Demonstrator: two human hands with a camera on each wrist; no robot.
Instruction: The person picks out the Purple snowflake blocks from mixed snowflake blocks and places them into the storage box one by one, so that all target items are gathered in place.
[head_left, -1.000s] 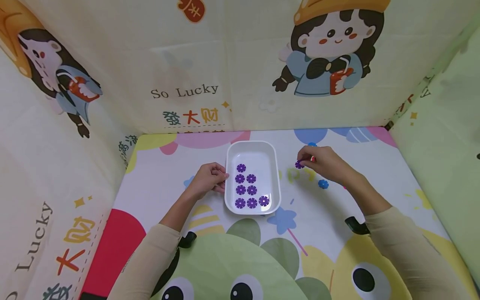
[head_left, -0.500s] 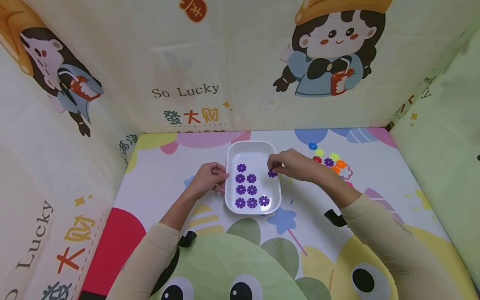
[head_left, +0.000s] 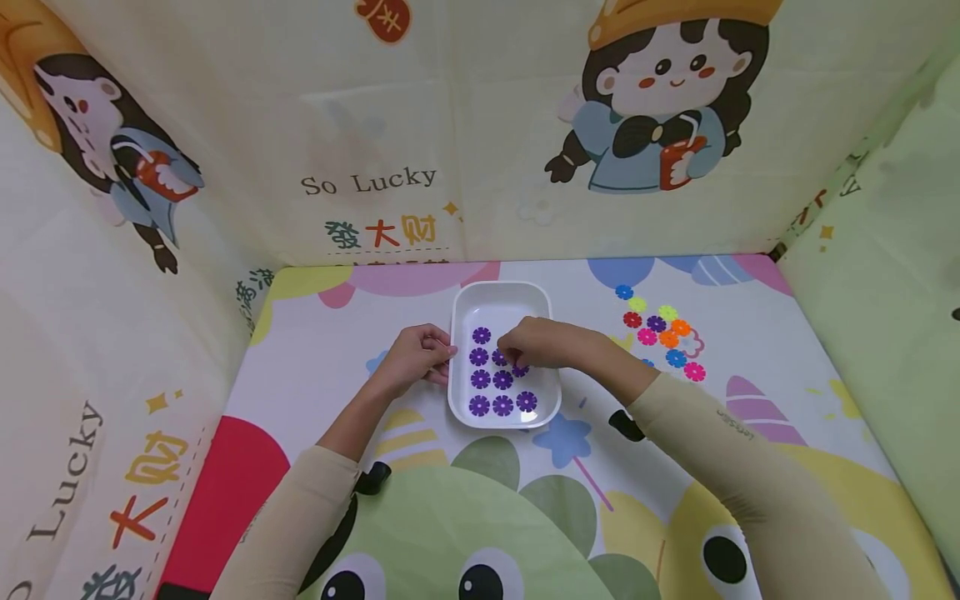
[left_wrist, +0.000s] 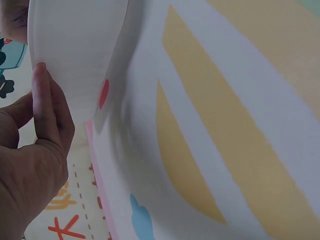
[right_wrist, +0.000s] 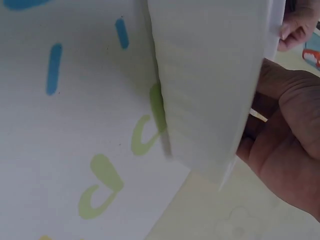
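A white rectangular tray [head_left: 504, 305] lies on the table with rows of purple flower-shaped pieces [head_left: 480, 379] in its left and near parts. My left hand [head_left: 417, 358] holds the tray's left rim between thumb and fingers; in the left wrist view its fingertips lie against the tray's outer wall [left_wrist: 75, 55]. Over the tray's right half, my right hand [head_left: 546, 342] pinches a purple flower-shaped piece [head_left: 521, 370] low in the third column. Its fingers partly cover that piece and its neighbour. In the right wrist view the tray wall [right_wrist: 210, 90] hides the right fingertips.
Right of the tray lie several loose flower pieces in mixed colours, among them a red one [head_left: 632, 320], an orange one [head_left: 669, 338] and a blue one [head_left: 624, 292]. A printed cloth wall [head_left: 495, 225] rises behind the table's far edge.
My right hand has carried a purple flower-shaped piece leftward from the loose pieces, over the right rim and into the tray. My left hand has stayed on the rim.
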